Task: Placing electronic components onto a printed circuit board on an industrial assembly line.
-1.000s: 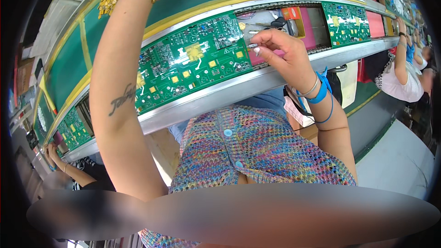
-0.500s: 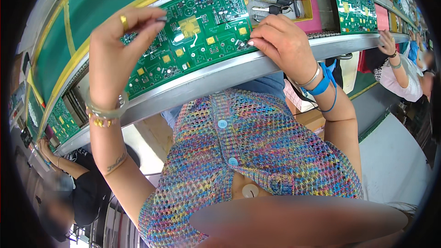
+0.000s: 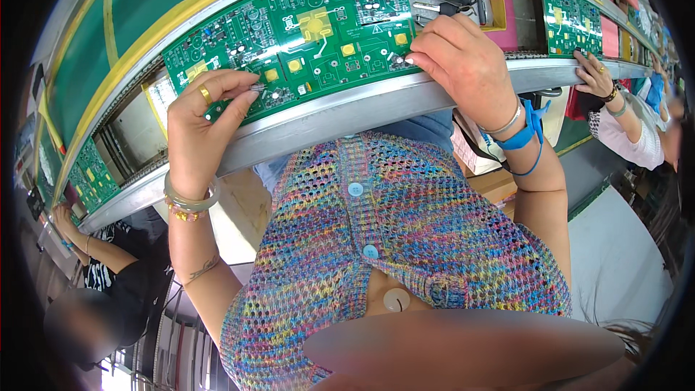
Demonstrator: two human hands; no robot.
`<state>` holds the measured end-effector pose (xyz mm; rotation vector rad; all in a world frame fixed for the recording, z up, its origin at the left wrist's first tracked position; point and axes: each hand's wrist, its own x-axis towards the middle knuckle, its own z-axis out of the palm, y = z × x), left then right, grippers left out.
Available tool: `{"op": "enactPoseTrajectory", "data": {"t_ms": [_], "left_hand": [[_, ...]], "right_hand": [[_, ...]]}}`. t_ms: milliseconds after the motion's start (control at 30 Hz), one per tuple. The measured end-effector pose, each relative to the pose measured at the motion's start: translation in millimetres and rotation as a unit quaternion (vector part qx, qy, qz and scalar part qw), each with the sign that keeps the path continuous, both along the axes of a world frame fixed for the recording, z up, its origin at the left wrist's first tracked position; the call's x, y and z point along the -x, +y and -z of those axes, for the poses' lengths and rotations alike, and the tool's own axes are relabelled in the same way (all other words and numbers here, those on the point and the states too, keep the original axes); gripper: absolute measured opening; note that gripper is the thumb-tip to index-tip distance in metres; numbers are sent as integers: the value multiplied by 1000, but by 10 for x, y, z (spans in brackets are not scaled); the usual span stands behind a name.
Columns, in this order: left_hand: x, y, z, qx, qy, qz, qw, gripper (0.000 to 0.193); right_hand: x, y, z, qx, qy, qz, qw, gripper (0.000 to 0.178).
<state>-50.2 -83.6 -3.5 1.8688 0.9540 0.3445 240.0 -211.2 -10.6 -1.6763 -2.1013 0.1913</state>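
Observation:
A long green circuit board (image 3: 337,72) lies in the metal rail, carrying yellow square patches, white markings and many tiny parts. My left hand (image 3: 206,119) is over its near left end, thumb and forefinger closed in a pinch on a small greyish electronic component (image 3: 257,87), low against the board. Across at the near right corner, my right hand (image 3: 467,69) has thumb and forefinger together beside a cluster of small parts (image 3: 397,62). Whatever sits between those right fingertips is too small or hidden to make out.
A metal front rail (image 3: 347,110) runs along the board's near side. Beyond my right hand, a yellow-edged box (image 3: 499,13) holds keys (image 3: 445,7) and an orange packet. Another green board (image 3: 568,22) lies further right, near a co-worker's hand (image 3: 597,76). A second co-worker is at left.
My left hand has come down and right, from above the board to its near left part. The board has shifted slightly right; my right hand moved along with its corner.

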Motion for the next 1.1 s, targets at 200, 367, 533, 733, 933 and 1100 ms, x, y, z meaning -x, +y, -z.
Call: {"op": "enactPoseTrajectory", "data": {"t_ms": [200, 367, 533, 733, 933, 1100], "left_hand": [[-11, -17, -16, -11, 11, -1, 1000, 18], [-11, -54, -20, -98, 25, 29, 994, 17], [-14, -122, 11, -145, 39, 10, 989, 19], [-13, -138, -2, -172, 60, 14, 983, 19], [-33, -134, 12, -177, 61, 15, 982, 19], [-40, -151, -6, -216, 72, 34, 973, 19]], "right_hand": [[7, 8, 7, 0, -13, -23, 1000, 19], [43, -11, -72, -2, 42, -10, 999, 25], [362, -199, -2, 16, 154, -63, 986, 27], [468, -227, 128, 7, 149, -72, 986, 24], [467, -227, 155, 2, 148, -65, 987, 23], [460, -228, 155, 1, 148, -66, 987, 23]]}}
